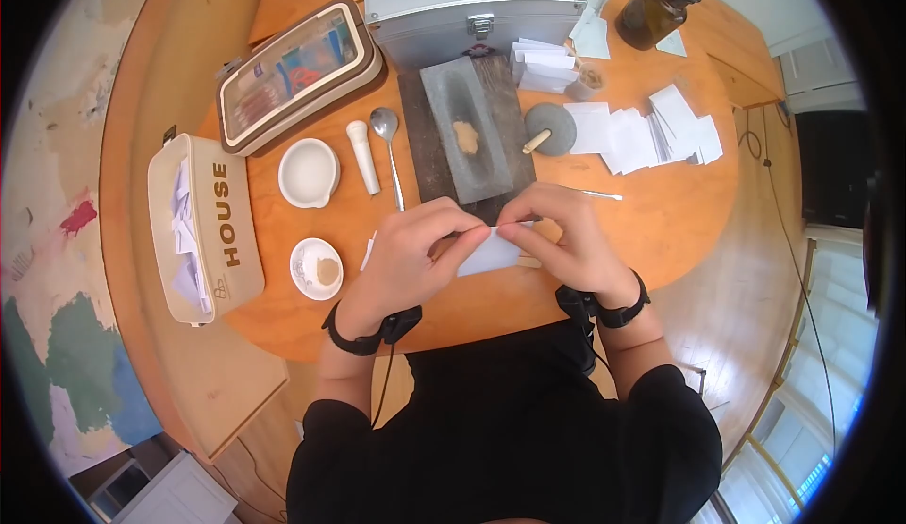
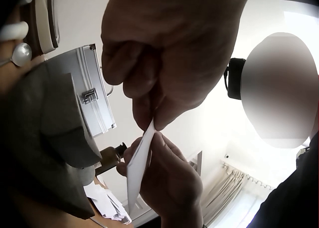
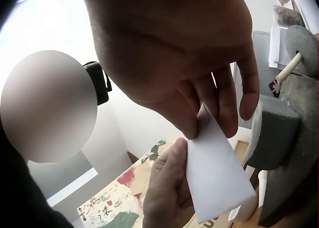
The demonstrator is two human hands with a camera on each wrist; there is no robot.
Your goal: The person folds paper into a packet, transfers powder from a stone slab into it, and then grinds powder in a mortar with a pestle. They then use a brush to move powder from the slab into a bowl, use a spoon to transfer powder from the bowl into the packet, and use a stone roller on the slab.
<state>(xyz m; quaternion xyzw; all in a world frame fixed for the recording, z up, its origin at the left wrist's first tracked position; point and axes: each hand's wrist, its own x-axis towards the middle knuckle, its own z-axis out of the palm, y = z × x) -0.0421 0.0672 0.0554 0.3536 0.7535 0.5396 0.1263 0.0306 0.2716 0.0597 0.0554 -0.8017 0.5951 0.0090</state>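
Note:
Both hands meet at a folded white paper (image 1: 489, 253) held above the table's near edge. The left hand (image 1: 415, 248) pinches its upper edge between thumb and fingers, and the right hand (image 1: 562, 239) pinches the same edge close beside. In the left wrist view the paper (image 2: 139, 163) appears narrow, nearly edge-on, between the left hand (image 2: 172, 48) and the right hand (image 2: 172, 183). The right wrist view shows its flat face (image 3: 214, 168) below the right hand (image 3: 179, 53), with the left thumb and fingers (image 3: 169, 185) at its side.
Beyond the hands, a grey stone trough (image 1: 489, 170) holds tan powder (image 1: 466, 137). A stone wheel (image 1: 557, 126), white papers (image 1: 628, 142) and a brown bottle (image 1: 649, 16) stand right. Left are a spoon (image 1: 385, 124), pestle (image 1: 362, 158), mortar (image 1: 309, 173), small dish (image 1: 300, 269) and bin (image 1: 215, 288).

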